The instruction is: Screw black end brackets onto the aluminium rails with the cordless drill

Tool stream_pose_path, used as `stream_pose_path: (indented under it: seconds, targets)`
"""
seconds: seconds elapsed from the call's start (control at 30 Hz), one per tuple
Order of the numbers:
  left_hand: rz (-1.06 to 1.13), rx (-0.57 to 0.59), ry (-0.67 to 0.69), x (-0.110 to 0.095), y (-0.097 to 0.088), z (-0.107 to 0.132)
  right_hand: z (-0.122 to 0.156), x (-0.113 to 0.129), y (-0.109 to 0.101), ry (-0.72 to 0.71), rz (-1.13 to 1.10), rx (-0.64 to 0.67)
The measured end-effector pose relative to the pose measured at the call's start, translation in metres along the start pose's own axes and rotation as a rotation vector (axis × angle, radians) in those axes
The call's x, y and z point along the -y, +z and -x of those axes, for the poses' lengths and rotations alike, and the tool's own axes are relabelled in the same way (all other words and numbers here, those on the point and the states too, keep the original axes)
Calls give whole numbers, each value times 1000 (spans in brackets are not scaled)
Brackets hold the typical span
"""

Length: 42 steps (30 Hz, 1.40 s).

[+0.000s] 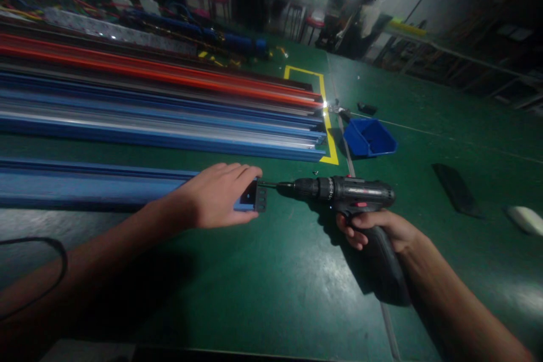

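A long blue rail (pixel 85 184) lies on the green floor, running in from the left. My left hand (pixel 216 195) rests over its right end, fingers closed around the rail just behind a dark end cap (pixel 255 199). My right hand (pixel 373 229) grips the handle of a black cordless drill (pixel 348 191). The drill lies level and points left, with its bit tip touching the end cap.
Several long blue, silver and red rails (pixel 169 119) lie side by side beyond my hands. A blue bin (pixel 369 137) sits by yellow floor tape (pixel 328 141). A dark flat piece (pixel 456 189) and a white object (pixel 526 219) lie at right. People stand far behind.
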<state>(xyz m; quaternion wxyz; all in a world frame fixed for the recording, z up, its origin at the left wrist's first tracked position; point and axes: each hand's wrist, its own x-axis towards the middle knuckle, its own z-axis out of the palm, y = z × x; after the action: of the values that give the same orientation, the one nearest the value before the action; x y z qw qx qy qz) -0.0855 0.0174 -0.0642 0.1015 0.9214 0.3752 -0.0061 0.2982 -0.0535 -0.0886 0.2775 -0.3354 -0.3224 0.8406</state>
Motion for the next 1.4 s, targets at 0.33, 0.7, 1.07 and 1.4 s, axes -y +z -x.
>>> stream_pose_path:
  seconds: [0.33,0.7,1.07,1.4]
  targets:
    - [0,-2,5,1,0,0,0,1,0,-4,-17,25]
    - [-7,-35,22,2,3,-1,0,0,-2,1,0,1]
    - [-7,-42,34,1,2,0,0,2,5,38,42,-29]
    - [-28,-48,29,0,2,1,1,5,6,48,-20,-9]
